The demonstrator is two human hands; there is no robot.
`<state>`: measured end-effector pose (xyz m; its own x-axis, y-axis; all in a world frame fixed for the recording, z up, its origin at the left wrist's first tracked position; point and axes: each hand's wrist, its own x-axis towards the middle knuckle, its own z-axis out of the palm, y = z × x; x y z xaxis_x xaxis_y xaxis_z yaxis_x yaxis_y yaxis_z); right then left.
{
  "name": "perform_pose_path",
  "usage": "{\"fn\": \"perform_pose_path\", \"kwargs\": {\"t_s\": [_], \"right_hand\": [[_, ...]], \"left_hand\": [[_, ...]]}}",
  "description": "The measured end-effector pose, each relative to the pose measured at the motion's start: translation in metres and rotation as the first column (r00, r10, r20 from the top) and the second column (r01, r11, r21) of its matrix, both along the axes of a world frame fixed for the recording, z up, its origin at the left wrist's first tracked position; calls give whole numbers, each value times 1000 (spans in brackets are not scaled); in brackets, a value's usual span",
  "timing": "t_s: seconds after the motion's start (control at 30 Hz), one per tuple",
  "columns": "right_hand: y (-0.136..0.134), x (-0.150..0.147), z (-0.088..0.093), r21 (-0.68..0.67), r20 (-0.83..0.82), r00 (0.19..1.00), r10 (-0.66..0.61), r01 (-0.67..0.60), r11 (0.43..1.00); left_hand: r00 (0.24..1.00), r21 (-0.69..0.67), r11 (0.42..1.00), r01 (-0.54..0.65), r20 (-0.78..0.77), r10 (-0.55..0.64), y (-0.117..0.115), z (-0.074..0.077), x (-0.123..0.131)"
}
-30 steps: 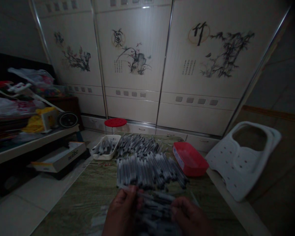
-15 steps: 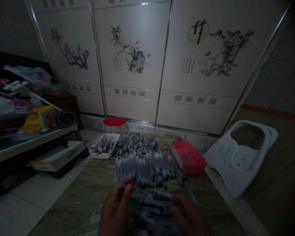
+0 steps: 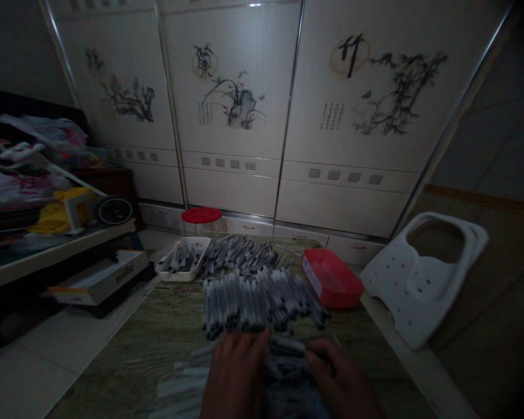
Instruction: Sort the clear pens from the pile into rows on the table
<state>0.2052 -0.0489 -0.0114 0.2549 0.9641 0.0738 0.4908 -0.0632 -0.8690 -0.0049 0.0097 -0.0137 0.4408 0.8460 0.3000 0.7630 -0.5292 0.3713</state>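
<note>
Pens [image 3: 288, 347]: loose heap at near end of table [image 3: 170, 326], slim grey barrels w/ dark tips, lying crosswise. L hand [image 3: 238, 372] flat on heap, fingers out. R hand [image 3: 343, 378] curled at heap, grip unclear.

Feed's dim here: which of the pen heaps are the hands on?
The loose heap of grey plastic pens at the green table's near end, under the left hand and right hand; the larger rows beyond lie untouched.

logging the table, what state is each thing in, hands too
left hand, flat on near pens
right hand, on near pens, grip unclear
pen pile, lying in rows
tray, holding pens
red box, contents hidden
doors, shut
</note>
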Motion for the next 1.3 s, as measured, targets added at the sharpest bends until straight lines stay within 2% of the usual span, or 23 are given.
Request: {"fn": "perform_pose_path", "kwargs": {"t_s": [0.1, 0.27, 0.53, 0.63, 0.87, 1.03, 1.3], "right_hand": [[0, 2, 0, -1, -13, 1000, 19, -19, 1000], [0, 7, 3, -72, -27, 1000, 9, -11, 997], [-1, 8, 1, -60, -20, 1000, 8, -9, 998], [-2, 7, 3, -44, -23, 1000, -3, 2, 999], [0, 7, 3, -38, -44, 998, 46, -48, 998], [3, 6, -3, -16, -58, 998, -17, 16, 1000], [9, -1, -6, -30, -69, 997, -37, 35, 999]], "left_hand": [[999, -57, 998, 2, -32, -4, 0, -5, 5], [997, -103, 995, 11, 79, -3, 0, -10, 6], [996, -128, 988, 85, -13, -87, -2, 6, 10], [990, -115, 987, 108, -77, -118, -1, 5, 10], [987, -111, 990, 82, -132, -97, 1, -2, 8], [984, -142, 987, 75, -153, -96, 3, 0, 8], [994, -150, 988, 28, -98, -43, 4, 9, 10]]}}
